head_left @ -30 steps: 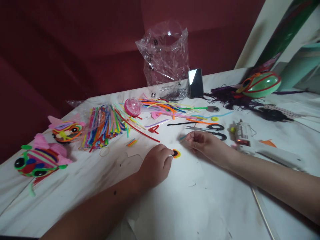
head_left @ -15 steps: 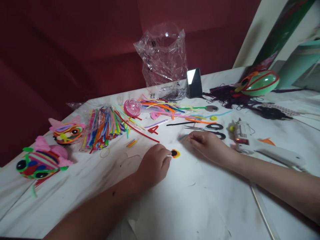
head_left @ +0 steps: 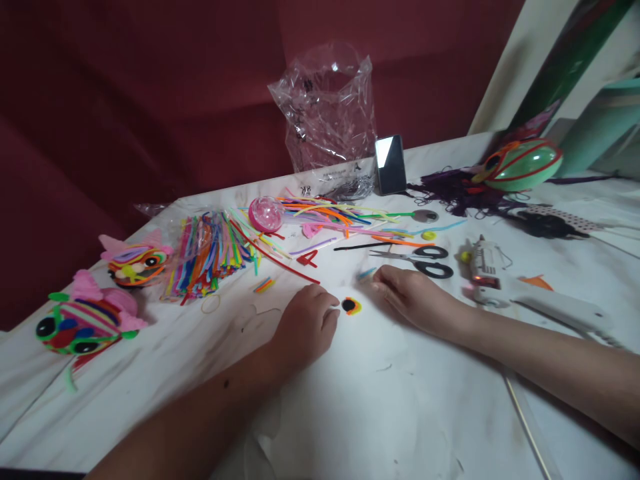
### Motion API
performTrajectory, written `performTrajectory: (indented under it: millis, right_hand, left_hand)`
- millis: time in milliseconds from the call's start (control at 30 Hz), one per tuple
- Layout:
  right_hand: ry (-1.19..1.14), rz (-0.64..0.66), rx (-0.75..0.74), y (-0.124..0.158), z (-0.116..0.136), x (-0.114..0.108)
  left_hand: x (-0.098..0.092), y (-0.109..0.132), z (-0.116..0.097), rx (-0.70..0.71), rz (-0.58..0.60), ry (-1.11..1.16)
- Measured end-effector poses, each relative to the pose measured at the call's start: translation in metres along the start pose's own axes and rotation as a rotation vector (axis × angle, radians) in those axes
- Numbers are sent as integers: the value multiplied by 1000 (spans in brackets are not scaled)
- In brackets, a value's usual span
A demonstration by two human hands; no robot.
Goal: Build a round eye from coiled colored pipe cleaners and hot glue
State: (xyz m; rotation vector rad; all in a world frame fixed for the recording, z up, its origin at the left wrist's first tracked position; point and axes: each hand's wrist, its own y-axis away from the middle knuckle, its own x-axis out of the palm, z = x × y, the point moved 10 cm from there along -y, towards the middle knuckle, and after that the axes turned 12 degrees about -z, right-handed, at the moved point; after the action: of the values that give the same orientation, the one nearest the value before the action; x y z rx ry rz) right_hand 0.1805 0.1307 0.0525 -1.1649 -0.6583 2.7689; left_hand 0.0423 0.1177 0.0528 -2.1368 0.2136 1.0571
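My left hand (head_left: pixel 307 323) rests on the white table (head_left: pixel 400 400) with its fingers curled into a loose fist. Just right of its fingertips, a small gap away, lies a small round piece (head_left: pixel 351 306), black in the middle with orange and yellow edging. My right hand (head_left: pixel 415 297) lies palm down beyond the piece, fingers bent and pressed together; what is under them is hidden. A short teal and green bit (head_left: pixel 365 273) lies just off its fingertips.
Black-handled scissors (head_left: pixel 425 260) and a white glue gun (head_left: pixel 483 270) lie right of my right hand. Coloured pipe cleaners (head_left: pixel 210 253), a pink ball (head_left: pixel 266 213), a clear bag (head_left: pixel 325 113), a phone (head_left: pixel 390 165), a green egg-shaped toy (head_left: pixel 523 167) and two fuzzy figures (head_left: pixel 133 260) (head_left: pixel 80 323) crowd the far and left sides.
My left hand's fingertips were on the round piece; they have drawn back a little and the piece lies free. My right hand has barely shifted.
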Motion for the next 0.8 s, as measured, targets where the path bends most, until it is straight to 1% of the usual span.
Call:
performTrajectory:
  millis: [100,267,333,567,733,800]
  right_hand:
    - [14,37,-78,3,10,5]
    - [-121,108,-381,21,40,19]
    - [-114,126,-436,28,43,25]
    - [-14,142,-509,34,48,29]
    - [-124,145,-424,29,42,28]
    - [-104,147,-431,30,42,30]
  left_hand:
    - [2,1,0,3,10,0]
    - [4,1,-1,10,14,-6]
    - [3,1,-1,14,10,-8]
    - [5,2,-2,25,17,-5]
    - [4,2,-2,26,0,-4]
    - [4,2,-2,29,3,-6]
